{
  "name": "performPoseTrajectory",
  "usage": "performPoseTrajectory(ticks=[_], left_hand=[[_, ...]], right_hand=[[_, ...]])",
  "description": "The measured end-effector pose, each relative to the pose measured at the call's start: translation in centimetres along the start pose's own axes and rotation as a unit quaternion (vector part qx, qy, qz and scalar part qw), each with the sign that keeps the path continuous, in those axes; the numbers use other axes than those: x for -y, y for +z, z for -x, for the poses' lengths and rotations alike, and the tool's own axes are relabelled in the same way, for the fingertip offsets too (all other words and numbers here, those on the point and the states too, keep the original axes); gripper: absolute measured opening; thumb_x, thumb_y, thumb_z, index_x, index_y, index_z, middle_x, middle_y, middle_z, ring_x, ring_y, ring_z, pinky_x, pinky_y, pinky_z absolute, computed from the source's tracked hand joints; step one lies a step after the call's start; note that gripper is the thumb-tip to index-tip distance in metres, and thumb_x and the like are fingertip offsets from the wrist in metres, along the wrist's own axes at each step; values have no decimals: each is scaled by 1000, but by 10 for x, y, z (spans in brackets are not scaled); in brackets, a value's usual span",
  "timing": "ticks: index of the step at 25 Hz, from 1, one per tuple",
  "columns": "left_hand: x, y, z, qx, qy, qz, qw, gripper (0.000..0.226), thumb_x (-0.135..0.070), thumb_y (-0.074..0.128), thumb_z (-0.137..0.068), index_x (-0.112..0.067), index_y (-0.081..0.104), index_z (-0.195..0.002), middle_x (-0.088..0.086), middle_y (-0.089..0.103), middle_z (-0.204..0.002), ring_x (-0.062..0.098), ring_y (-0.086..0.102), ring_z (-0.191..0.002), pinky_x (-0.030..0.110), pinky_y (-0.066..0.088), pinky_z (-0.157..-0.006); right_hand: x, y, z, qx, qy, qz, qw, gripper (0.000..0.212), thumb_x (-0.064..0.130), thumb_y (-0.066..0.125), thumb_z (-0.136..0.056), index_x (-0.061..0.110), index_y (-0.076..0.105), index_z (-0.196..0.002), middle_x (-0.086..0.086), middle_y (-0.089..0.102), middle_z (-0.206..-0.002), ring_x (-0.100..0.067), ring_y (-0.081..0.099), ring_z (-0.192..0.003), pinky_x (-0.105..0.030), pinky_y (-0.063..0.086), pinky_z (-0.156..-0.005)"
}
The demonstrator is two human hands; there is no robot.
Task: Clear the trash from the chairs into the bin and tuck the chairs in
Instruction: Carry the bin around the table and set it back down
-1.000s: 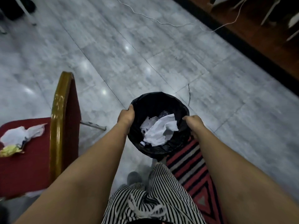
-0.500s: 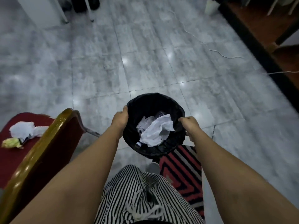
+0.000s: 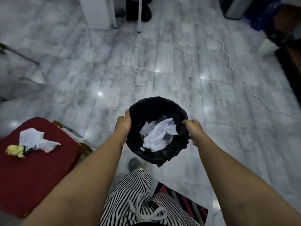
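Observation:
I carry a black-lined bin [image 3: 153, 106] in front of me above the floor. My left hand [image 3: 123, 123] grips its left rim and my right hand [image 3: 193, 130] grips its right rim. Crumpled white paper [image 3: 158, 136] and a clear plastic piece lie inside it. To the lower left stands a red chair [image 3: 35, 168] with a gold frame. On its seat lie crumpled white paper [image 3: 35, 140] and a yellow crumpled scrap [image 3: 14, 150].
A white cable [image 3: 234, 70] snakes over the grey tiled floor at right. White table legs [image 3: 139, 15] and a white panel stand at the top. A red striped rug [image 3: 184, 203] lies by my feet. A metal stand leg [image 3: 19, 54] crosses the left.
The view has swung round: the red chair's seat with its trash now shows more fully at lower left, and the rug has dropped behind me. Both hands keep hold of the bin.

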State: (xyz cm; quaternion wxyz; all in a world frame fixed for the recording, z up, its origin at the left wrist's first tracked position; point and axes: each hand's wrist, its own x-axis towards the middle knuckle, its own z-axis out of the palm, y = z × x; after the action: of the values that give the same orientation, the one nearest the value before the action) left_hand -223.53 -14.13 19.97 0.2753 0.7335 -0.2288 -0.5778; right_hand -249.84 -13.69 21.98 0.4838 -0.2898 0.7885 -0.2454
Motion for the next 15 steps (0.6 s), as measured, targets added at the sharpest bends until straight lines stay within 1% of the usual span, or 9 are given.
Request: performPoseTrajectory(ticks=[2, 3, 5, 7, 8, 10, 12, 13, 15], left_hand=[[-28, -8, -28, -17, -3, 29, 999, 87, -70, 28, -87, -9, 39, -148, 14, 51, -144, 33, 55, -123, 46, 45, -106], [-41, -12, -41, -32, -5, 43, 999, 89, -71, 28, -85, -10, 38, -149, 14, 51, -144, 33, 55, -122, 47, 46, -105], [-66, -23, -62, -55, -5, 55, 997, 83, -67, 27, -90, -10, 37, -150, 13, 50, -144, 34, 54, -123, 47, 46, -105], [-89, -38, -88, -84, -8, 72, 994, 74, -60, 24, -96, -10, 36, -150, 15, 50, -144, 34, 53, -124, 48, 45, -106], [-99, -46, -103, -100, -12, 84, 991, 73, -59, 23, -97, -10, 35, -150, 15, 49, -144, 34, 53, -125, 48, 44, -106], [-117, -63, -126, -113, -25, 114, 987, 74, -60, 22, -97, -11, 32, -152, 16, 48, -146, 34, 52, -126, 50, 44, -107], [-135, -81, -149, -123, -33, 148, 981, 77, -64, 22, -95, -13, 30, -153, 14, 47, -147, 34, 52, -126, 51, 44, -107], [-140, -87, -159, -135, -39, 158, 977, 78, -66, 22, -94, -15, 30, -153, 14, 47, -147, 35, 52, -126, 52, 44, -106], [-158, -104, -181, -172, -56, 184, 966, 80, -68, 21, -90, -17, 33, -151, 13, 50, -144, 35, 53, -124, 54, 44, -105]], right_hand=[[41, 18, -31, 21, -12, 11, 1000, 19, 26, 58, -85, 7, 56, -89, -16, 65, -96, -34, 63, -92, -46, 52, -83], [57, 27, -45, 26, -20, 27, 999, 24, 27, 58, -83, 4, 58, -92, -20, 67, -100, -37, 64, -94, -48, 53, -81], [89, 48, -68, 43, -28, 53, 997, 31, 29, 58, -81, 3, 60, -97, -23, 66, -106, -38, 64, -100, -50, 54, -84], [126, 72, -97, 67, -34, 60, 995, 35, 31, 58, -80, 5, 61, -103, -18, 66, -103, -35, 63, -99, -46, 53, -82], [146, 86, -109, 79, -42, 69, 994, 33, 31, 58, -81, 7, 61, -102, -14, 66, -101, -33, 63, -96, -43, 52, -80], [184, 115, -134, 111, -67, 92, 987, 22, 29, 58, -82, 8, 61, -90, -12, 65, -93, -29, 61, -87, -39, 48, -73], [222, 145, -158, 142, -94, 121, 978, 19, 27, 58, -83, 8, 59, -81, -13, 61, -85, -30, 58, -80, -37, 43, -69], [236, 157, -169, 149, -100, 134, 975, 21, 28, 58, -83, 6, 59, -82, -13, 60, -84, -30, 58, -80, -37, 42, -69], [278, 193, -193, 179, -115, 167, 963, 30, 30, 58, -82, 1, 61, -90, -14, 59, -85, -30, 59, -80, -36, 41, -68]])
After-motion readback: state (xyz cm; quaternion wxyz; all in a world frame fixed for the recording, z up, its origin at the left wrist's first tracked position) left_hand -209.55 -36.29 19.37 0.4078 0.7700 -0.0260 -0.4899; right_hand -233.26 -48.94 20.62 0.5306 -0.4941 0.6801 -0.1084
